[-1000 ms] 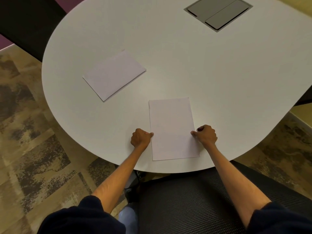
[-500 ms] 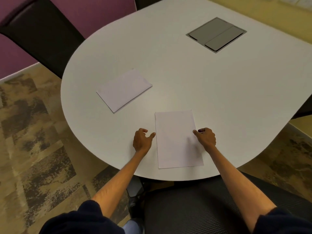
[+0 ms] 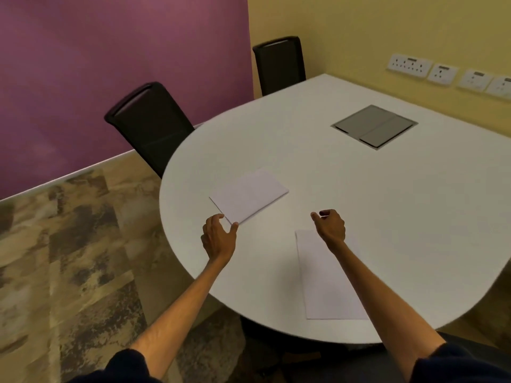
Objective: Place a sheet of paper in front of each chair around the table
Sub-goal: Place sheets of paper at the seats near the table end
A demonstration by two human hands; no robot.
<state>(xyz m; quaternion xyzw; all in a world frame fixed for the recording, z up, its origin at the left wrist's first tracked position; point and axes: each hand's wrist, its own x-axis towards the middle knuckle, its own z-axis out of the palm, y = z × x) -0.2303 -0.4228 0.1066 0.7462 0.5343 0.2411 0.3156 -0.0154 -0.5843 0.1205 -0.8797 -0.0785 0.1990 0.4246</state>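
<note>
Broadly, your view took in the white table (image 3: 359, 194), rounded at its near-left end, with a grey hatch panel (image 3: 375, 126) set into its far right part. Two black chairs stood at its far-left side, one chair (image 3: 150, 120) against the purple wall and a farther chair (image 3: 279, 63) at the corner where the yellow wall began. One sheet of paper (image 3: 326, 280) lay flat at the near edge in front of you, your right forearm crossing above it. A second sheet (image 3: 249, 195) lay angled toward the nearer black chair. Your left hand (image 3: 218, 239) was open, fingers spread, its thumb at that sheet's near corner. Your right hand (image 3: 330, 226) was loosely curled, holding nothing, just beyond the near sheet's far edge.
</note>
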